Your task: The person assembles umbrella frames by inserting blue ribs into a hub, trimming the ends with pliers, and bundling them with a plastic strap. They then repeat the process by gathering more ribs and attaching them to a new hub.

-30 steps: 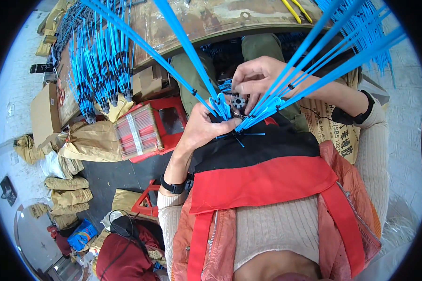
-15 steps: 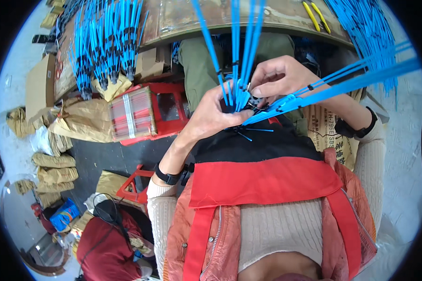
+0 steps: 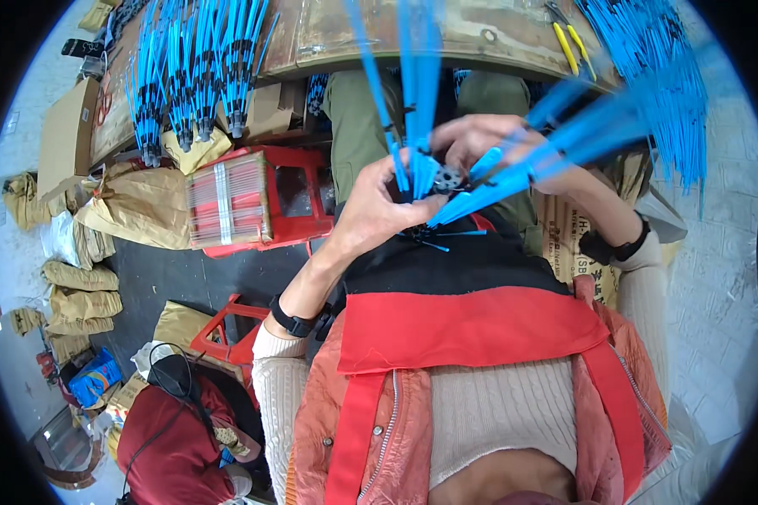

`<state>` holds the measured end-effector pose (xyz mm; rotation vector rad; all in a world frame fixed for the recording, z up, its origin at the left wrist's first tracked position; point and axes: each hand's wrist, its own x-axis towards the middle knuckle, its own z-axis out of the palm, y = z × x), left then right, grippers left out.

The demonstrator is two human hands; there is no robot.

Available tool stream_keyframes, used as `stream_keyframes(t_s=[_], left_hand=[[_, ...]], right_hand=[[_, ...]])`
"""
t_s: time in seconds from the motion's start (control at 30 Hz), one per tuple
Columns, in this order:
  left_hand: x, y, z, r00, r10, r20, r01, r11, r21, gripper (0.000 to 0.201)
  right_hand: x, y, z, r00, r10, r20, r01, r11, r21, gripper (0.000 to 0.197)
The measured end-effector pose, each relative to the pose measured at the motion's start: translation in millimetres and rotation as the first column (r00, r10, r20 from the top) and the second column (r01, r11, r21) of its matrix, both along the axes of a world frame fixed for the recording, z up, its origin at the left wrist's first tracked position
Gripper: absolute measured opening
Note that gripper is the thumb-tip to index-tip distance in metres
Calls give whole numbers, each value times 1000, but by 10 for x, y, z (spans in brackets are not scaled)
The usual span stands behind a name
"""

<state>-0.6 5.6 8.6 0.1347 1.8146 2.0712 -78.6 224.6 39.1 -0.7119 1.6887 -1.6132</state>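
Observation:
My left hand (image 3: 386, 200) is closed around the middle of what looks like an umbrella frame, thumb pressed by its round black hub (image 3: 448, 178), which has small holes. Long blue ribs (image 3: 421, 93) fan up from the hub, and another blurred bunch of blue ribs (image 3: 564, 151) spreads to the right. Just right of the hub, my right hand (image 3: 493, 143) is smeared by motion, fingers bent, behind part of the ribs. Whether it grips one is unclear. Short blue ends (image 3: 434, 246) stick out below my left hand, over the black apron (image 3: 472, 265).
Ahead stands a worn wooden table (image 3: 345, 34) with bundled blue ribs (image 3: 198, 67) at left, yellow-handled pliers (image 3: 573, 49) and a loose rib pile (image 3: 648, 76) at right. Left are a red stool (image 3: 299, 194), a bundle of thin rods (image 3: 227, 202) and paper sacks (image 3: 80, 295). A person (image 3: 181, 438) sits lower left.
My right hand has pulled slightly up from the hub, its fingers no longer pinched at it. The right-hand ribs are swinging and blurred. My left hand keeps its hold.

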Motion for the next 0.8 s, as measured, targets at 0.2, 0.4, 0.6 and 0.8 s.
stream_keyframes(t_s=[0.2, 0.4, 0.6, 0.8], left_hand=[[-2, -11, -32, 990, 139, 6, -139, 990, 10, 24], [28, 2, 19, 996, 82, 23, -82, 997, 1, 31], [-313, -510, 19, 958, -276, 81, 258, 949, 182, 28], [-657, -419, -385, 857, -504, -109, 514, 817, 260, 21]], right_hand=[[241, -74, -195, 942, -191, 277, 256, 941, -223, 39], [405, -175, -144, 928, -347, -134, 351, 936, 7, 34], [566, -115, -142, 895, -381, -233, 376, 924, -68, 30], [609, -130, -144, 876, -378, -301, 373, 925, -74, 30]])
